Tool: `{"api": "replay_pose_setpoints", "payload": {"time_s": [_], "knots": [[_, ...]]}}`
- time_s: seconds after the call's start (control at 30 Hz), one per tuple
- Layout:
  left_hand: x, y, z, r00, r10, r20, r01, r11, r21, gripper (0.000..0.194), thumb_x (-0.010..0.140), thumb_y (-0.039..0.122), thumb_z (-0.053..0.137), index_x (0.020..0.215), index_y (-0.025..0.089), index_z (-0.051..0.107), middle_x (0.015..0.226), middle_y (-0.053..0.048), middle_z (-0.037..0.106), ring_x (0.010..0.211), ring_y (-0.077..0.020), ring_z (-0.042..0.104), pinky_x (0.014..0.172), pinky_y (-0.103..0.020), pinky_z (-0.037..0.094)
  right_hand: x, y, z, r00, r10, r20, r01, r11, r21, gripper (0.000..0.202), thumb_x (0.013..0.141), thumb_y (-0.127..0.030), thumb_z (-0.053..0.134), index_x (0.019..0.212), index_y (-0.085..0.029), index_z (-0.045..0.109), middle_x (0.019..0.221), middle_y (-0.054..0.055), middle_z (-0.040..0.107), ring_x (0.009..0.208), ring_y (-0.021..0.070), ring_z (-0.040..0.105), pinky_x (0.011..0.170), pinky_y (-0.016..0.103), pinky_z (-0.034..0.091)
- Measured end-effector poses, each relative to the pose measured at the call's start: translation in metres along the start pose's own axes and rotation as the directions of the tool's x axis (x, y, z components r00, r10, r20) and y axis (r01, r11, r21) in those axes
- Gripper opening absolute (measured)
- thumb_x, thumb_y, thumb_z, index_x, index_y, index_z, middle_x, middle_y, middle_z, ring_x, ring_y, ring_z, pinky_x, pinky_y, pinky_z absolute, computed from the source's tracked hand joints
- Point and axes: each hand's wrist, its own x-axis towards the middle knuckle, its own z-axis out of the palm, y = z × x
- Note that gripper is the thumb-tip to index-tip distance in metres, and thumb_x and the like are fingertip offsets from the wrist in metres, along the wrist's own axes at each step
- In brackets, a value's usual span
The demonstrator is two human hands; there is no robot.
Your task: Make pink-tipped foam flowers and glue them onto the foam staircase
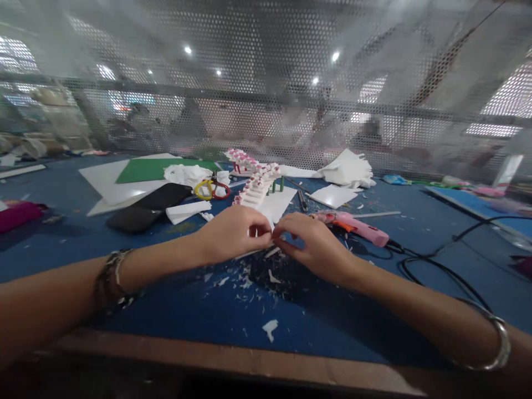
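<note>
Left hand (233,233) and right hand (318,246) are pinched closed, thumb to forefinger, fingertips meeting; whether anything is held cannot be told. Forearms (162,266) angle inward over the bench's (187,316) near edge. A white-and-pink model staircase (254,193) stands just beyond, toward the far edge.

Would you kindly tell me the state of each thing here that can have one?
Left hand: fingers curled into a pinch.
Right hand: likewise pinching; anything held is too small to tell.
White stepped model: standing.
Pink glue gun: lying down; on or off unclear.
Scissors: lying down; blades open or shut unclear.
Green sheet: flat, on white sheets.
White scraps: scattered over the tabletop.
</note>
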Motion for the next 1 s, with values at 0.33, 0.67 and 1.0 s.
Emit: {"api": "replay_pose_setpoints", "payload": {"time_s": [0.33, 0.67, 1.0], "knots": [[0.017, -0.007, -0.041, 0.984, 0.07, -0.163, -0.078, 0.996, -0.047, 0.014, 0.074, 0.023, 0.056, 0.074, 0.014, 0.067, 0.066, 0.0, 0.066, 0.06, -0.0097, 0.055, 0.056, -0.019, 0.037, 0.042, -0.002, -0.046, 0.995, -0.03, -0.098, 0.018, 0.992, -0.122, 0.009, 0.077, -0.02, 0.053, 0.072, -0.014, 0.057, 0.063, -0.001, 0.057, 0.055, 0.0078, 0.046, 0.052, 0.02, 0.034], [0.042, -0.02, -0.067, 0.969, -0.046, -0.242, -0.068, 0.894, -0.444, 0.02, 0.074, 0.032, 0.056, 0.073, 0.014, 0.065, 0.069, -0.001, 0.064, 0.062, -0.0093, 0.056, 0.053, -0.018, 0.04, 0.064, 0.006, -0.056, 0.91, -0.082, -0.406, 0.079, 0.997, -0.023, 0.012, 0.077, -0.025, 0.054, 0.087, -0.02, 0.055, 0.071, -0.003, 0.059, 0.068, 0.0096, 0.055, 0.068, 0.026, 0.039], [0.054, -0.029, -0.06, 0.985, -0.118, -0.125, -0.005, 0.711, -0.703, 0.016, 0.073, 0.031, 0.059, 0.07, 0.016, 0.063, 0.065, 0.002, 0.06, 0.058, -0.0056, 0.051, 0.052, -0.015, 0.038, 0.062, 0.014, -0.048, 0.845, -0.096, -0.527, 0.063, 0.995, -0.08, 0.005, 0.073, -0.022, 0.06, 0.078, -0.022, 0.06, 0.074, -0.004, 0.065, 0.068, 0.0112, 0.058, 0.071, 0.03, 0.041]]}}
